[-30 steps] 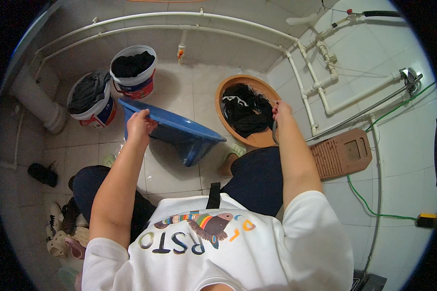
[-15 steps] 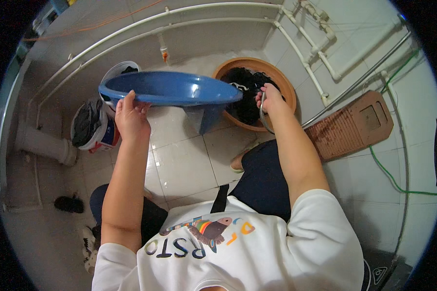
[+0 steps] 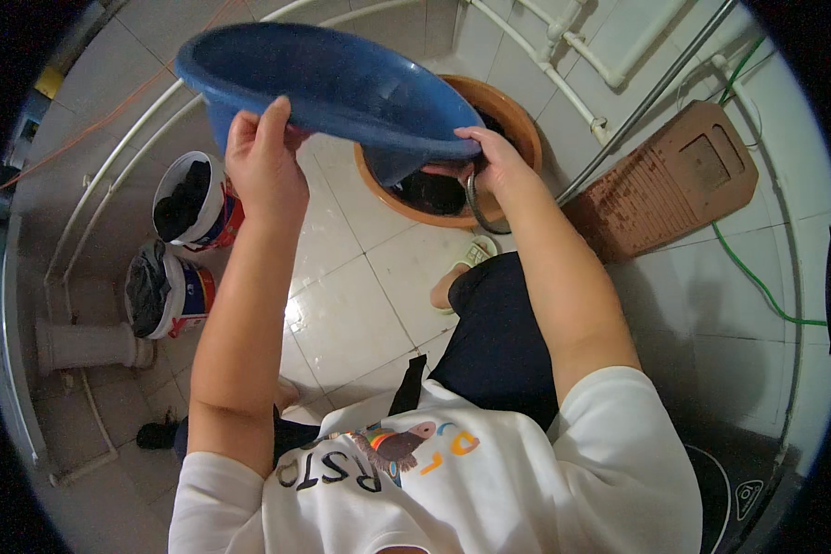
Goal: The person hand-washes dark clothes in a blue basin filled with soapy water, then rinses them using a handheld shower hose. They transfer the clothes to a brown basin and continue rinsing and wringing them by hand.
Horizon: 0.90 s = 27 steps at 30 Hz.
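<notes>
There it is at eleven o'clock on my feed, the blue basin (image 3: 332,92), held off the floor (image 3: 346,291) and tilted, its right end overlapping the orange basin (image 3: 394,205) below; from this far away I can't tell whether the two touch. My left hand (image 3: 266,166) has its fingers closed on the near rim, around the basin's seven o'clock, some fingertips hidden from me. My right hand (image 3: 497,159) pinches the other end at four o'clock, thumb over the edge, fingers tucked beneath, and look, a grey hose (image 3: 475,205) loops just below it; whether those fingers grip that too, I can't tell!

Handling? I read moulded plastic: light, stiff, hardly fragile, probably slippery if wet. The rim is where I want my hold, one hand towards each end. Inside I make out only a shine.

Over to the other containers! Dark cloth (image 3: 434,194) lies in the orange basin, between twelve and one o'clock. At ten, an upper bucket (image 3: 218,196) with black cloth (image 3: 183,201); at nine, just beside it, a lower bucket (image 3: 192,294), grey cloth (image 3: 146,286) bulging at its mouth. Soaked or dry, I can't say
</notes>
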{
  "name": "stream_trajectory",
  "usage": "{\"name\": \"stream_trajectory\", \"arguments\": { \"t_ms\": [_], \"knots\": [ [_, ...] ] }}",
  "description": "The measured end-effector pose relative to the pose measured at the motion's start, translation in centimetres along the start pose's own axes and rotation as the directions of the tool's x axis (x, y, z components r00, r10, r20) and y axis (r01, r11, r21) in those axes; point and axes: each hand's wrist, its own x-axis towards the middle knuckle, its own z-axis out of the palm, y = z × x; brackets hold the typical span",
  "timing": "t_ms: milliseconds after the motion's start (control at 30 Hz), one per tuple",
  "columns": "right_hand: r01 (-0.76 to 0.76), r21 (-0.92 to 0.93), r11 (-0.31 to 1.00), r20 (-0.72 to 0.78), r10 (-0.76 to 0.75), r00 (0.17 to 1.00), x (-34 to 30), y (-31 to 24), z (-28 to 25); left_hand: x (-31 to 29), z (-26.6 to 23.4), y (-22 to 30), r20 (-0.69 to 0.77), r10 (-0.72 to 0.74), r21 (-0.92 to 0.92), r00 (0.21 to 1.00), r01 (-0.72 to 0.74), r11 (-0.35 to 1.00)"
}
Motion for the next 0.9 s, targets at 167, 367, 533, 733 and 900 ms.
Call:
{"name": "stream_trajectory", "arguments": {
  "t_ms": [167,367,533,733,900],
  "knots": [
    [-0.028,0.081,0.996,-0.224,0.045,0.974,1.7,-0.8,-2.7,1.6,0.5,-2.1,0.091,-0.046,-0.001,0.995,0.046,0.999],
    [0.003,0.248,0.969,-0.378,0.094,0.921,1.0,-1.5,-1.8,2.3,-2.3,-6.2,0.044,-0.148,0.006,0.988,0.148,0.989],
    [-0.014,0.206,0.979,-0.316,0.08,0.945,1.3,-1.8,-3.0,-1.6,-8.1,-16.2,-0.167,-0.434,0.178,0.885,0.46,0.87],
    [0.059,0.177,0.982,-0.363,0.01,0.932,1.3,-2.0,-1.6,-8.2,-12.6,-29.1,-0.187,-0.925,0.237,0.331,0.929,0.285],
    [-0.014,0.217,0.976,-0.36,0.093,0.928,1.7,-2.5,-1.1,-9.2,-11.4,-34.5,-0.276,-0.949,0.027,0.149,0.989,0.147]
  ]
}}
